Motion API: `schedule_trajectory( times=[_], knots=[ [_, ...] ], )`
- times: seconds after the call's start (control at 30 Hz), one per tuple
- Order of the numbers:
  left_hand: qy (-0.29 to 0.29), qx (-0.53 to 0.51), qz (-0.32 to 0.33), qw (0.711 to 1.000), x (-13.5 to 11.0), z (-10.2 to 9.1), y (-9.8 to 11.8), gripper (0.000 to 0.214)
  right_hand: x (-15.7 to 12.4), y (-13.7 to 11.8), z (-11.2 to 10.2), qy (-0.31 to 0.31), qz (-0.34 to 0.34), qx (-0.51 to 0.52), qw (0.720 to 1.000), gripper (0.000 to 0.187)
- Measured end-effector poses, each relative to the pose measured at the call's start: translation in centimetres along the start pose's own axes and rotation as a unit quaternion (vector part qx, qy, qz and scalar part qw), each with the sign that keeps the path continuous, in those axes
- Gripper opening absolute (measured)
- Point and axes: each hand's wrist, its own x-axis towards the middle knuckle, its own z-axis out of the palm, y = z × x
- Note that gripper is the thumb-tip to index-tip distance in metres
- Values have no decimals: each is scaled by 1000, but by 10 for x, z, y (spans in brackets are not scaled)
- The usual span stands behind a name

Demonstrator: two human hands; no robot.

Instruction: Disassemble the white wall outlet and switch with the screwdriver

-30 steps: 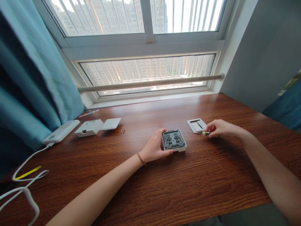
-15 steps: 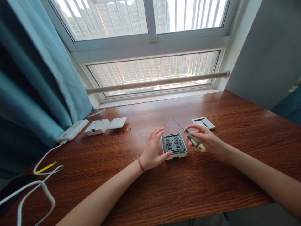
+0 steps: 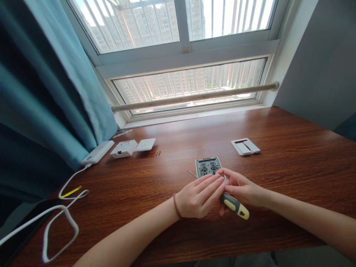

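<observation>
A grey switch module lies face up on the wooden desk, just beyond both hands. My right hand grips a screwdriver with a grey and yellow handle; its thin shaft points left and its tip shows past my left hand. My left hand lies over the shaft, fingers together and touching the right hand's fingers. Whether it pinches the shaft is hidden.
A white cover frame lies at the right rear. At the left rear sit a white base box, a white plate, two small screws and a white power bank with a cable. A teal curtain hangs left.
My right hand picked the screwdriver up by the cover frame and carried it in front of the module. My left hand left the module's side and met the right hand over the shaft.
</observation>
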Motion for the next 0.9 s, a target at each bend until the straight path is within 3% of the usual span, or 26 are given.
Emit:
schedule_trajectory(
  times=[0.17,0.23,0.3,0.37,0.43,0.5,0.6,0.67,0.8,0.9],
  knots=[
    [33,-52,-15,998,-7,-1,-6,33,-2,-5,5,-22,-2,7,1000,53],
    [57,-93,-56,992,-12,-1,-9,29,-2,-9,7,-23,-10,4,1000,59],
    [97,-155,-143,973,-16,-1,-13,27,-2,-13,8,-18,-21,6,1000,61],
    [151,-223,-277,922,-17,-3,-19,22,-1,-17,7,0,-33,-4,999,56],
    [208,-285,-399,846,-15,-5,-27,15,1,-19,3,27,-50,-27,998,47],
    [256,-341,-465,776,-12,-7,-36,12,3,-19,-1,62,-68,-53,994,36],
    [301,-409,-491,708,-9,-10,-48,18,4,-19,-6,99,-86,-106,986,23],
    [306,-437,-498,684,-10,-10,-52,20,4,-20,-6,118,-97,-151,977,18],
    [289,-473,-494,670,-11,-10,-53,21,9,-27,-6,170,-150,-281,933,10],
    [288,-480,-482,674,-10,-11,-52,21,22,-33,-12,179,-211,-436,857,11]
  ],
)
